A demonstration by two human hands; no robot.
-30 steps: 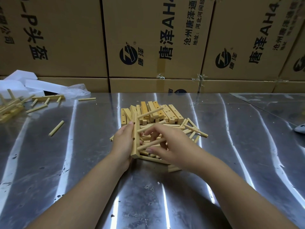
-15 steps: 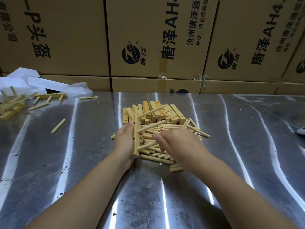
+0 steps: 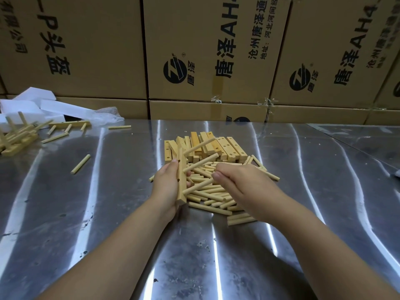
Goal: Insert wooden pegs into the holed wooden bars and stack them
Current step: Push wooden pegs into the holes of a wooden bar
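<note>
Cardboard boxes (image 3: 207,50) printed with black characters stood as a wall behind the peg pile (image 3: 207,194), which lay near the middle of a scuffed steel worktop (image 3: 303,213). White foam blocks (image 3: 32,105) and a crumpled clear bag (image 3: 106,114) sat far to the left of the peg pile and behind it, against the boxes. A row of holed bars (image 3: 227,147) lay side by side, touching the far edge of the peg pile. Well to the left of the peg pile rested a stack of assembled bars (image 3: 17,139) with pegs standing up from it, and just nearer the pile a single pegged bar (image 3: 69,124). The left hand (image 3: 166,187) hovered at the peg pile's left edge, its fingers (image 3: 173,167) wrapped round the held bar (image 3: 181,185), which stood roughly upright on its long axis. Two fitted pegs (image 3: 200,162) jutted from that bar's upper part, slanting up over the peg pile. The right hand (image 3: 242,185) hung above the pile's right half, thumb and forefinger pinching the end of a third peg (image 3: 198,187) whose other end met the bar's lower part; how deep it sat could not be told. One loose peg (image 3: 80,163) lay left of the peg pile, another stray peg (image 3: 119,127) further back.
</note>
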